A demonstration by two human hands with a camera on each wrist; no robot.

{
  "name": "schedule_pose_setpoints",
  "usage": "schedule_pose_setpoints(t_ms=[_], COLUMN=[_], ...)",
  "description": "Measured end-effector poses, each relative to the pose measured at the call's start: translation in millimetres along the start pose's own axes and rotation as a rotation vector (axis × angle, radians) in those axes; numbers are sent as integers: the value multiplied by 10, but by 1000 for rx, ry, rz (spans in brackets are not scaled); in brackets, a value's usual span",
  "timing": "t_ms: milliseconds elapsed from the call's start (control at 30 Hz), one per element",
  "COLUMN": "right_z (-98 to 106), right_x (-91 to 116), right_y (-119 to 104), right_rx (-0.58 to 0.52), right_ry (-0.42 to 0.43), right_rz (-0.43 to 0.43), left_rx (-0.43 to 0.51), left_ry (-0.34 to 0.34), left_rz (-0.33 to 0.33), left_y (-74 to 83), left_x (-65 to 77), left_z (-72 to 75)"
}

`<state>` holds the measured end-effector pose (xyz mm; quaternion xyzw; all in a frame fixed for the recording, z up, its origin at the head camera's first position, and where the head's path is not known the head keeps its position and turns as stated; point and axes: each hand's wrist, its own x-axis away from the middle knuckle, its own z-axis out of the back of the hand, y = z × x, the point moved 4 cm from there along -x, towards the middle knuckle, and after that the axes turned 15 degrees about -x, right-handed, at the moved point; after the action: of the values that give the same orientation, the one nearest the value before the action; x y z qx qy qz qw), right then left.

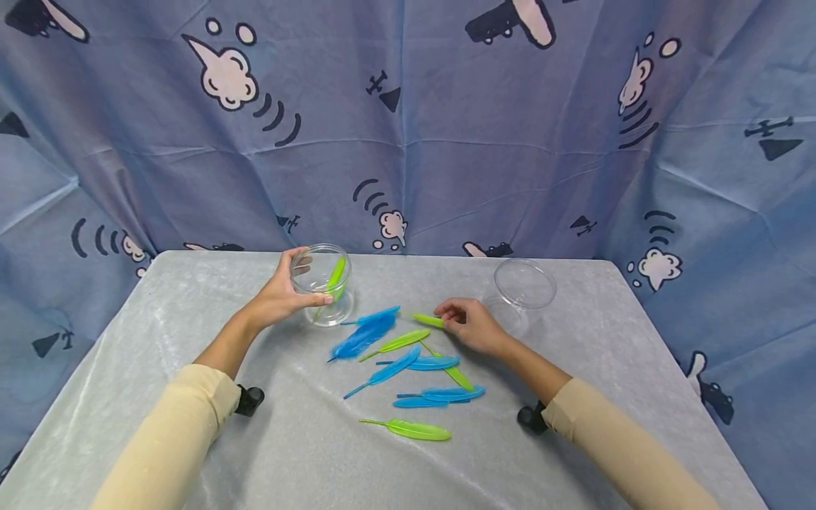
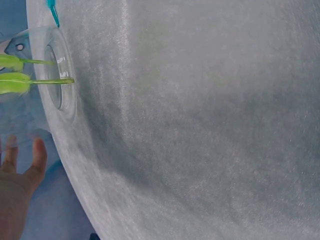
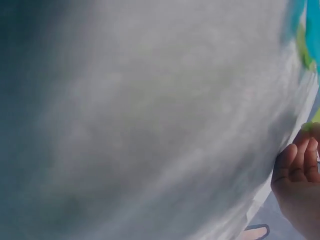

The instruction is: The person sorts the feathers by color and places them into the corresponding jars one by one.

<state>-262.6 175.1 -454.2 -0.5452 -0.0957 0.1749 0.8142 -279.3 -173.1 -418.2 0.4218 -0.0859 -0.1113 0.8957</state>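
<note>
My left hand (image 1: 280, 296) grips a clear plastic jar (image 1: 307, 282) near its rim, thumb in front and fingers behind, at the table's back left. Two green feathers (image 2: 14, 83) stand inside it in the left wrist view, quills toward the base. Right of centre, my right hand (image 1: 473, 324) pinches a green feather (image 1: 427, 320) between thumb and fingers, its far end pointing left toward the jar. Loose on the table between my hands lie several blue feathers (image 1: 385, 372) and green feathers, among them a green feather (image 1: 416, 429) nearest to me.
A second clear jar (image 1: 525, 285) stands at the back right, just behind my right hand. The grey cloth-covered table (image 1: 306, 453) ends at a patterned blue curtain (image 1: 446, 142) behind and at both sides.
</note>
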Motion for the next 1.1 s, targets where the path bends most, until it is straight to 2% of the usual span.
schedule_pose_setpoints(t_ms=[233, 467, 700, 867, 1100], right_z=[24, 91, 136, 120, 97], right_x=[-24, -60, -145, -237, -356], right_y=[-87, -244, -453, -612, -831], right_rx=[-49, -240, -337, -345, -307], right_ry=[11, 34, 64, 81, 88], right_rz=[4, -63, -75, -91, -34], left_rx=[-14, -3, 3, -9, -9], left_ry=[4, 3, -2, 3, 4], left_rz=[4, 4, 4, 6, 3], left_y=[-7, -10, 32, -34, -25], left_x=[-9, -5, 25, -2, -12], left_z=[-5, -3, 12, -2, -4])
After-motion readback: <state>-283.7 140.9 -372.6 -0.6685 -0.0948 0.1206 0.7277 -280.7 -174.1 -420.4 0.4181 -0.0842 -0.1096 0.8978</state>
